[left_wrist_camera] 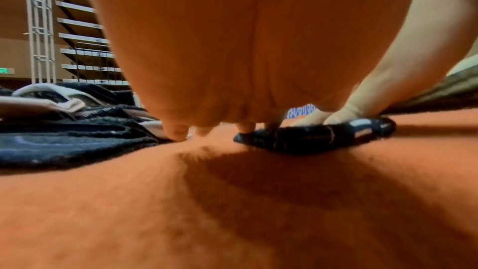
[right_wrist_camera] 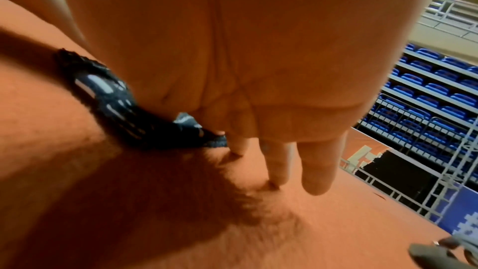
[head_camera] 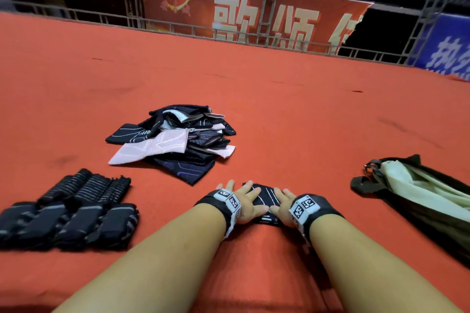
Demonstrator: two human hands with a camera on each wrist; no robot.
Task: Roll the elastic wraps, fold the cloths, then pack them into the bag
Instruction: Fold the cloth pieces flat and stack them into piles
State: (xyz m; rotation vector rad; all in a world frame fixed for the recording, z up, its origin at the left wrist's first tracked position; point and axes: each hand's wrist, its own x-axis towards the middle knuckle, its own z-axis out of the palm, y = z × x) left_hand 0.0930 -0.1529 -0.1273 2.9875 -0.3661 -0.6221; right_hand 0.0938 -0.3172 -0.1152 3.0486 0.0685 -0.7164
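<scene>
Both hands flat on a folded dark cloth

Nearest the person, the left hand (head_camera: 244,204) and the right hand (head_camera: 282,207) lie side by side with fingers spread and straight, palms down on a small dark cloth (head_camera: 264,198) with pale stripes, pressing it onto the red carpet (head_camera: 279,114); neither hand curls round it. From the left wrist the cloth (left_wrist_camera: 310,136) shows as a thick flat wad under the fingertips. To the left, near the front edge, rolled dark elastic wraps (head_camera: 73,208) sit packed in rows. To the right lies the dark bag (head_camera: 417,201) with a pale lining, its mouth gaping toward the hands. Farther off, a loose pile of dark and pink cloths (head_camera: 175,140) rests on the carpet. Beyond stand a metal railing (head_camera: 178,26) and a red banner (head_camera: 241,18)
</scene>
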